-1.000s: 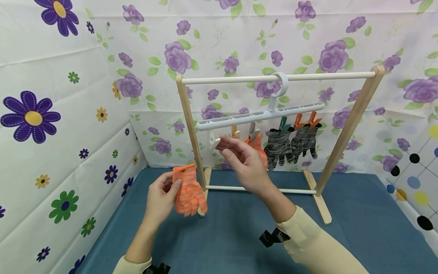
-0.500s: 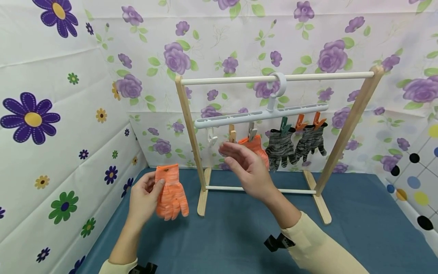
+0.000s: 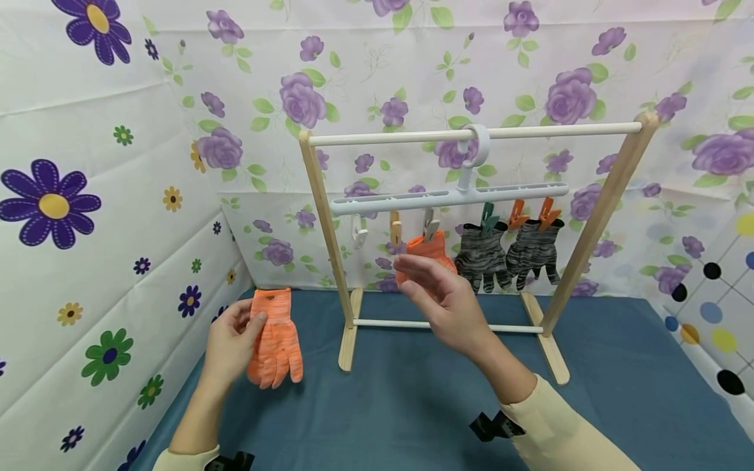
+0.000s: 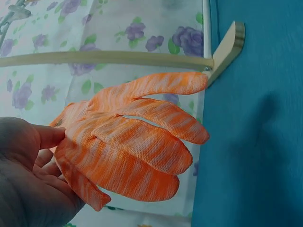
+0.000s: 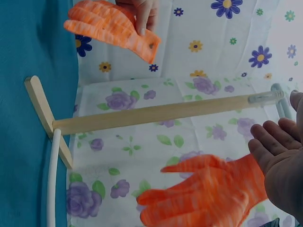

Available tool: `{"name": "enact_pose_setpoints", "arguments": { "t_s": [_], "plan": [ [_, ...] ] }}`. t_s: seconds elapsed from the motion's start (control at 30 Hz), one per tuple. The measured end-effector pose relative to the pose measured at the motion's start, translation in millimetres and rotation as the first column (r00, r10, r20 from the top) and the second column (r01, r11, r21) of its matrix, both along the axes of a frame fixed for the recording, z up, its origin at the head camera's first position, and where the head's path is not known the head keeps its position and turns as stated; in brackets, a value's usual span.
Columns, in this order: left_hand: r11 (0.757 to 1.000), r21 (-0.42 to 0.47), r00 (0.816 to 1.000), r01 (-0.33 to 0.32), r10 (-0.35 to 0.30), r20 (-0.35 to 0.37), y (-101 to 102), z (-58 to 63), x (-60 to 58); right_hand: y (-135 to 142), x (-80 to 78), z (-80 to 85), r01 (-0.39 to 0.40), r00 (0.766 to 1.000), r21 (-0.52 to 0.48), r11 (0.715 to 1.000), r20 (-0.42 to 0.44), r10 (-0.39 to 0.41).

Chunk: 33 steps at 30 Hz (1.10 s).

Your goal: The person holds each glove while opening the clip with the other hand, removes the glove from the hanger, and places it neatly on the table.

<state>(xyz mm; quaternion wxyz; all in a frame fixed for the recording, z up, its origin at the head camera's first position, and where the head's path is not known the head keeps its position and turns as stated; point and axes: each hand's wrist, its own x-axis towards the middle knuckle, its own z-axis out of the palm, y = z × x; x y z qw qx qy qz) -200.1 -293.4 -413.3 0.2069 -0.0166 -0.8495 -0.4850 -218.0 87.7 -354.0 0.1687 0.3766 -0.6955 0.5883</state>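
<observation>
In the head view, pinches an orange glove (image 3: 275, 340) by its cuff between thumb and curled fingers of the left hand (image 3: 226, 343), dangling it tips-down above the blue surface (image 3: 400, 405), left of the wooden rack (image 3: 614, 190). Holds the right hand (image 3: 450, 304) raised in front of the rack, with fingers extended, slightly bent and relaxed, set apart from the thumb. Overlaps a second orange glove (image 3: 427, 247) with that hand; cannot tell contact from mere overlap. Seen hooked over the top rod (image 3: 389, 137): a pale hanger (image 3: 400, 201) bearing, left to right, a white clip (image 3: 359, 234), a tan clip (image 3: 396, 229), a grey clip (image 3: 432, 226) on the second orange glove, a green clip (image 3: 488, 219) and two orange clips (image 3: 549, 214) above two grey gloves (image 3: 480, 252). In the left wrist view, grips the orange glove at its cuff, with thumb laid over the edge, pointing the glove's tips rightward before a flowered backdrop (image 4: 109, 28). In the right wrist view, holds that same glove near the top, pinched in left-hand fingers, well apart from the hanging one; at the right edge, stretches relaxed right fingers just by the hanging glove's cuff, below the white clip.
</observation>
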Motion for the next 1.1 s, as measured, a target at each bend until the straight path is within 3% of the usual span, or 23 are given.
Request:
{"name": "enact_pose_setpoints", "arguments": {
  "t_s": [0.3,0.53,1.1],
  "plan": [
    [0.997,-0.08,0.996,-0.016,0.023,0.086,-16.1,-5.2,-2.6,18.8,2.9,-8.7,0.056,0.998,0.03,0.998,-0.039,-0.054],
    [0.994,-0.109,0.983,0.002,0.018,0.184,-29.1,-14.9,-5.6,33.1,6.2,-14.7,0.125,0.99,0.069,0.99,-0.078,-0.119],
    [0.985,-0.14,0.912,0.099,-0.034,0.408,-61.5,-52.0,-19.0,63.4,11.8,-24.1,0.227,0.97,0.091,0.97,-0.105,-0.217]
  ]
}}
